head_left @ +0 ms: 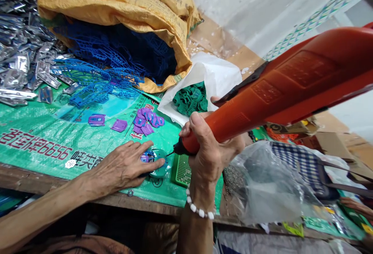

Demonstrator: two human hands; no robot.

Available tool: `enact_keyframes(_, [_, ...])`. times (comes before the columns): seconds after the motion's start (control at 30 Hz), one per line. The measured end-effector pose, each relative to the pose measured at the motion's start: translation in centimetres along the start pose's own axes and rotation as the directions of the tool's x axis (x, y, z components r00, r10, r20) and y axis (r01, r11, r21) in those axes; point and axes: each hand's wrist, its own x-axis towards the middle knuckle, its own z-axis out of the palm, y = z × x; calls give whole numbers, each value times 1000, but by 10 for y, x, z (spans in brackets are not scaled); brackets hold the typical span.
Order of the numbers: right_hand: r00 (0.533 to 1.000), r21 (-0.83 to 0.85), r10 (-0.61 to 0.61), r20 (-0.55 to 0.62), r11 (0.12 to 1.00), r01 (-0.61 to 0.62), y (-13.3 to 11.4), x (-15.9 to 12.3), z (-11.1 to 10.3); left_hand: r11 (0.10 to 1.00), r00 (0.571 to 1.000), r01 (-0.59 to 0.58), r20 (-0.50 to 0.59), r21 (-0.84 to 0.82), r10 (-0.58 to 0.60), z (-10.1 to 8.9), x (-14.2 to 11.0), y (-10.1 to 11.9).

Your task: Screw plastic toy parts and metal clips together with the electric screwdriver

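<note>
My right hand (210, 151), with a white bead bracelet at the wrist, is wrapped around a red electric screwdriver (262, 94). Its thin bit points left and down, the tip meeting or nearly meeting a plastic part with a round teal end (159, 171); contact is hard to make out. My left hand (124, 166) presses that part onto the green sheet, thumb and fingers around its blue and purple end, which is partly hidden. Just right of the part is a green perforated tray (176, 170) of small screws. Purple plastic pieces (145, 121) lie beyond my left hand.
A yellow woven sack (116, 7) spills blue plastic frames (96, 79). Silvery packets (26, 56) pile up at far left. A white bag (224, 71) holds dark green pieces (192, 98). Clear plastic (262, 188) lies at right, near another person's hand (357, 207).
</note>
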Motion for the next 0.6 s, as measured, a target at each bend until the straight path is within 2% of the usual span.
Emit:
enact_keyframes(0.13, [1000, 15, -15, 8, 1000, 15, 0, 0, 1, 1000, 998, -30, 54, 10, 29, -3, 2, -1])
enact_keyframes(0.27, [1000, 70, -21, 23, 997, 19, 0, 3, 5, 999, 998, -33, 62, 11, 32, -4, 1, -1])
enact_keyframes(0.47, [1000, 5, -11, 14, 1000, 11, 1, 3, 7, 1000, 998, -12, 70, 11, 11, -2, -2, -1])
enact_keyframes(0.6, [997, 8, -67, 27, 998, 67, 4, 3, 9, 1000, 997, 13, 76, 2, -13, 0, -2, 0])
